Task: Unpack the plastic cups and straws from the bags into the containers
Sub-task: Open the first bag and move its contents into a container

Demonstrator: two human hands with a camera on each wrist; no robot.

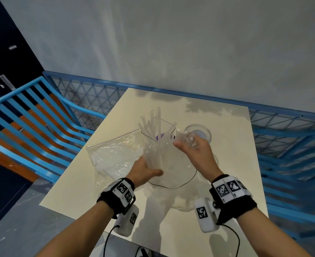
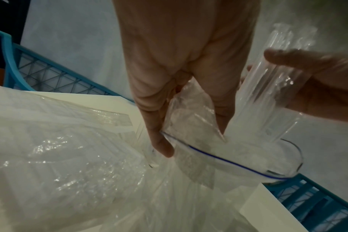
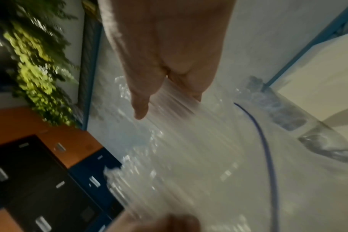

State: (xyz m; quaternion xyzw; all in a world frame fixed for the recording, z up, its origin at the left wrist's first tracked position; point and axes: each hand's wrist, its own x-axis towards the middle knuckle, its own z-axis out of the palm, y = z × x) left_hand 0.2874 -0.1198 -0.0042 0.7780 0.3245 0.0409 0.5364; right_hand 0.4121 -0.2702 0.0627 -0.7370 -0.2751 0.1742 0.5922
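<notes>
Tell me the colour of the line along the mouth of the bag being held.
Dark blue, on the zip line of the clear bag. The left wrist view shows it best.

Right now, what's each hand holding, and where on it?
Left hand grips the zip bag near its blue-lined open mouth. Right hand holds the clear straw bundle around its upper part, the lower ends inside the bag.

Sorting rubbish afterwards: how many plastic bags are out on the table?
2: one bag lies flat at the table's left, one bag is held by both hands, straws inside. More could be hidden.
</notes>
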